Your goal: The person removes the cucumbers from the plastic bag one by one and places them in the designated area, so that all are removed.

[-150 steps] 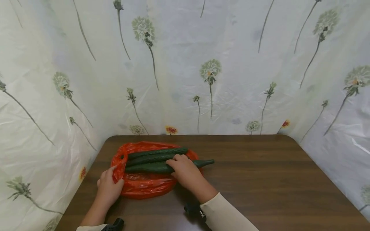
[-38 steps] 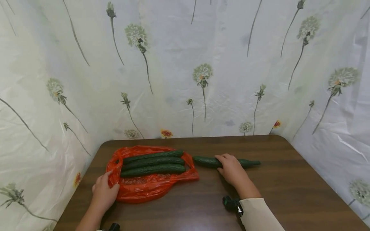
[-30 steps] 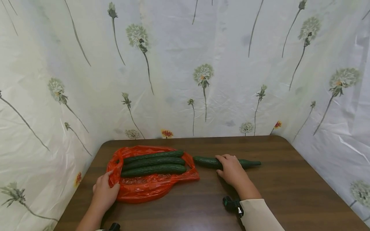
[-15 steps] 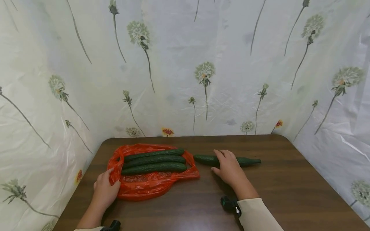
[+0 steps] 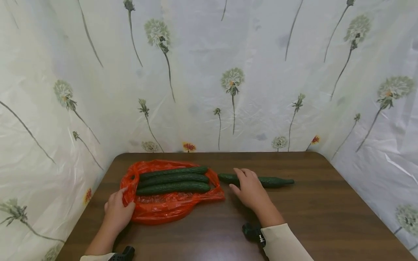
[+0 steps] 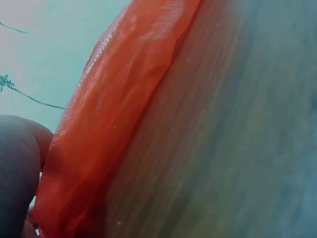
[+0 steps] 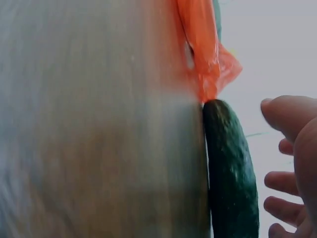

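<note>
The fingers (image 7: 282, 183) of the right hand (image 5: 250, 192) were spread apart, and the right wrist view showed a gap between them and a loose cucumber (image 7: 232, 168). That hand was over the cucumber's left part, so from the head view it hid a piece of it. The cucumber lay flat on the tabletop (image 5: 326, 210), with its thin end pointing right. Its fat end was right by the edge of a red bag (image 5: 163, 215); whether the two touched was hard to tell.

The fingers (image 5: 123, 192) of the left hand (image 5: 118, 211) pinched the left end of the bag. Three cucumbers (image 5: 174, 186) lay side by side on the crinkly bag. A fold of the plastic crossed over their left ends, and the bag's right edge stood between them and the loose one.

On the right wrist was a black gadget (image 5: 249, 232) with a white mark (image 5: 261, 238) too small to read. Another black gadget (image 5: 127, 253) was on the left wrist. The sleeves (image 5: 284, 242) were cream.

The tabletop was brown wood with round back corners. Around it hung a pale, shiny sheet (image 5: 196, 65) with fluffy dandelions (image 5: 232, 78) and little red and yellow flowers (image 5: 189, 146).
</note>
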The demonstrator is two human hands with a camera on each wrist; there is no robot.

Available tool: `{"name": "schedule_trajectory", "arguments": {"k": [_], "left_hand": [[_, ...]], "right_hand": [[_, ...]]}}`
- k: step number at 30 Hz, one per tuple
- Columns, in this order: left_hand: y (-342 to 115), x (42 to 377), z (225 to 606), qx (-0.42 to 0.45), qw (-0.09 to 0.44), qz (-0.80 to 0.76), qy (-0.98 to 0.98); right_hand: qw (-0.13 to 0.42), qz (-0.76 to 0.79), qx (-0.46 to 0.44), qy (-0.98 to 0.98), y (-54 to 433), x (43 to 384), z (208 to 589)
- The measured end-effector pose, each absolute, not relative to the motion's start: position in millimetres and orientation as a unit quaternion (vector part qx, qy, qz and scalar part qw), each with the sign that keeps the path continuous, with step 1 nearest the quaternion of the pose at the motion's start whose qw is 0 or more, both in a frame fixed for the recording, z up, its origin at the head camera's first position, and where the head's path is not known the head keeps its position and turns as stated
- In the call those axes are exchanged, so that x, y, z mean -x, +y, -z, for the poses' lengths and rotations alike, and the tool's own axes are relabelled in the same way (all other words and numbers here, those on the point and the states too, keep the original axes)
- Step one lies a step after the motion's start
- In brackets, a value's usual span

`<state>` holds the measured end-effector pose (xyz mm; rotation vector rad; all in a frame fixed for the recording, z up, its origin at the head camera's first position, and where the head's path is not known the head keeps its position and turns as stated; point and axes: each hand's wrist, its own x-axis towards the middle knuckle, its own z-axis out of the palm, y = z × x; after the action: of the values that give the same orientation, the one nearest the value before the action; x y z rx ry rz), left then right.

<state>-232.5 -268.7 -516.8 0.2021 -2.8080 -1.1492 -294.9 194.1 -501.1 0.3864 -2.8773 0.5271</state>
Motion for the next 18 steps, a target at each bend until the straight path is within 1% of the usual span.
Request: {"name": "schedule_trajectory", "arguments": {"k": [6,18], "left_hand": [[-268,234,517,-0.068,0.054,0.374,-0.923],[-267,233,516,-0.076,0.042,0.381,-0.921]], "right_hand": [[0.089,-0.196,-0.143,-0.966,181,294,493],[0.089,-0.195,-0.173,-0.961,147,291,486]]}}
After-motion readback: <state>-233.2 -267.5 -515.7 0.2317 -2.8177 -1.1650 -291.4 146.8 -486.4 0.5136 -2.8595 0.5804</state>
